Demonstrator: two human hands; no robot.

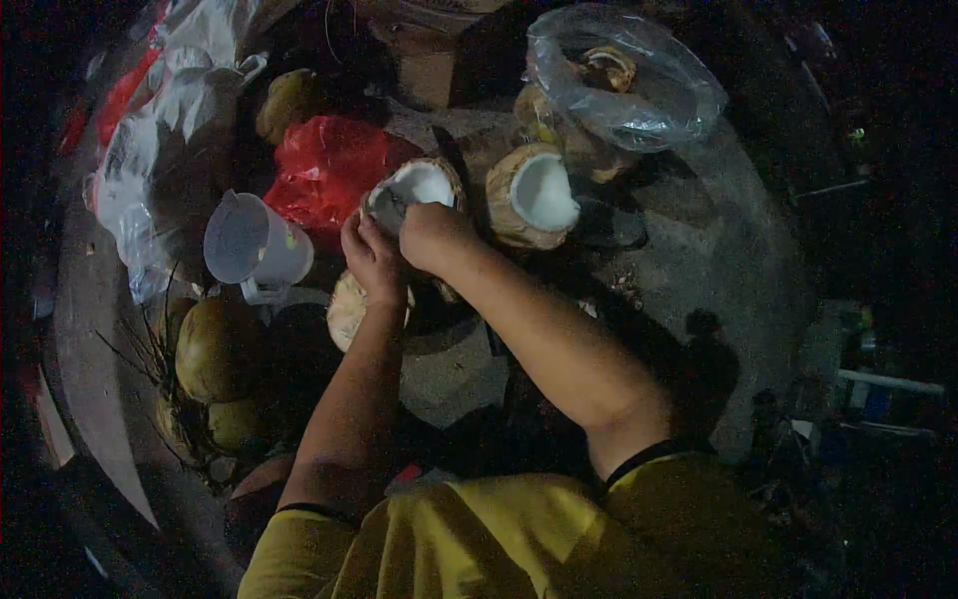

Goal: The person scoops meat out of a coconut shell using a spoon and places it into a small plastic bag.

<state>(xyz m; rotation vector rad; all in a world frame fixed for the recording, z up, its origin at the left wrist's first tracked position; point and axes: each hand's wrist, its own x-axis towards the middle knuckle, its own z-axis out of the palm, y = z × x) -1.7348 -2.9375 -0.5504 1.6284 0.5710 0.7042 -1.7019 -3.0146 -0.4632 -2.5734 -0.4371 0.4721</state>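
Note:
A halved coconut (pixel 427 178) with white flesh faces up in front of me. My left hand (pixel 375 262) curls round its near left side and steadies it. My right hand (pixel 431 238) is closed at the coconut's opening, its fingers bent inward. Something greyish shows by the fingers inside the shell, but the fist hides what it grips. Close by on the right lies another opened coconut (pixel 539 197), its white hollow turned to the right. Below my left hand sits a pale cut coconut piece (pixel 348 311), partly covered by my wrist.
A clear plastic pitcher (pixel 261 242) lies tilted on the left beside a red plastic bag (pixel 324 165). Whole coconuts (pixel 222 349) with dry stalks are at the near left. A clear bag (pixel 639 115) sits back right; a white sack (pixel 160 170) stands far left.

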